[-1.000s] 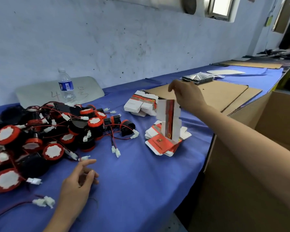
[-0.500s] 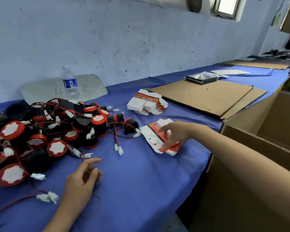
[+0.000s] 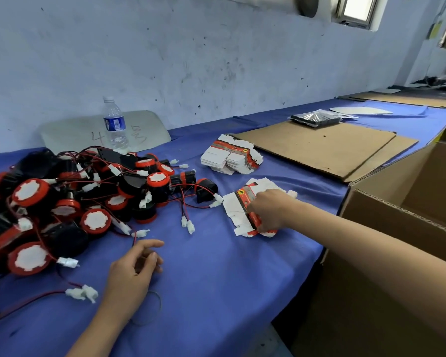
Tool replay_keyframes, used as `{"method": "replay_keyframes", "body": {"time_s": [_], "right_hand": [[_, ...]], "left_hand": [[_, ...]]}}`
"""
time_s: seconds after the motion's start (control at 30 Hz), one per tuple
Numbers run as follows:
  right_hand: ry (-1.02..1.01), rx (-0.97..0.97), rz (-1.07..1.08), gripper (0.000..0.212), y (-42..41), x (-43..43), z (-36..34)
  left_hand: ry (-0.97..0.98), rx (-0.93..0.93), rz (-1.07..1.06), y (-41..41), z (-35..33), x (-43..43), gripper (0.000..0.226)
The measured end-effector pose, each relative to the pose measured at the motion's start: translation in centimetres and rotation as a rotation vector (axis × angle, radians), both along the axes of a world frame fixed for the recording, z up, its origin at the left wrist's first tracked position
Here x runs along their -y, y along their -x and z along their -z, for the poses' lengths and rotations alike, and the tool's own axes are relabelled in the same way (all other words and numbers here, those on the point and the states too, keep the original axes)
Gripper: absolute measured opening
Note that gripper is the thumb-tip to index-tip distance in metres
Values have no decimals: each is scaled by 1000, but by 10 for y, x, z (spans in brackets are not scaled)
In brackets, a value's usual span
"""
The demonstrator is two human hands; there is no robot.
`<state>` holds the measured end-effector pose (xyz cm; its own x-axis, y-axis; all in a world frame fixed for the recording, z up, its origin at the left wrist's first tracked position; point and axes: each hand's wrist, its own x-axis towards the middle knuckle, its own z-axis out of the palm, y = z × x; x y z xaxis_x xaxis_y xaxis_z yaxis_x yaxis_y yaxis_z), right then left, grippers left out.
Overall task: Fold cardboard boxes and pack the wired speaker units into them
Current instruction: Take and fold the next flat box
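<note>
A heap of black and red wired speaker units with white connectors covers the left of the blue table. Near the table's right edge lies a small pile of flat red and white box blanks. My right hand lies on top of this pile, fingers curled over a blank and its red strip. A second, thicker stack of blanks lies further back. On the blue cloth near the front, my left hand rests with loosely curled fingers and holds nothing.
A water bottle stands by the wall in front of a grey panel. Flat brown cardboard sheets lie at the back right with a dark wrapped packet. A large open carton stands beside the table's right edge.
One second ago my right hand held an upright folded box above the near pile. It has dropped onto the pile of blanks, and the upright box is gone from view. My left hand barely moved.
</note>
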<state>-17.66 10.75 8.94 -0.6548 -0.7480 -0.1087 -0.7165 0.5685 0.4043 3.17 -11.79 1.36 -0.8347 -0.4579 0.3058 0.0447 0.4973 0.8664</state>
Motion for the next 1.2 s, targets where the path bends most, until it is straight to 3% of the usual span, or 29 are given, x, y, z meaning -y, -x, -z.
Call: {"method": "replay_keyframes", "body": {"time_s": [0.13, 0.2, 0.23, 0.3, 0.37, 0.43, 0.53, 0.67, 0.73, 0.87, 1.0, 1.2], "right_hand": [[-6, 71, 5, 16, -8, 5, -15], [83, -18, 31, 15, -10, 6, -36], [186, -134, 3, 18, -10, 7, -47], [584, -333, -78, 18, -10, 8, -61], [1081, -223, -151, 15, -23, 18, -69], [1319, 61, -191, 15, -37, 35, -61], [1416, 421, -147, 13, -67, 80, -19], [1569, 727, -71, 13, -101, 136, 38], [1641, 782, -60, 14, -112, 144, 51], [1698, 843, -150, 42, -108, 137, 58], [1753, 862, -210, 43, -110, 132, 63], [1639, 766, -284, 66, -117, 134, 63]], "left_hand": [[4, -8, 1, 0, -2, -1, 30], [14, -19, 6, -1, -3, -2, 32], [18, -27, 4, -1, -3, -2, 33], [3, -65, -17, 0, -3, -2, 37], [-111, -130, -19, 2, -6, -3, 46], [-271, -195, 13, 4, -4, -7, 63], [-377, -226, 67, 3, -9, -15, 89], [-423, -355, -129, 5, -10, -2, 84], [-395, -373, -139, 3, -11, 0, 84], [-361, -402, -117, 6, -12, -5, 91], [-305, -397, -88, 4, -10, -6, 101], [-301, -350, -73, 2, -9, -11, 104]]}}
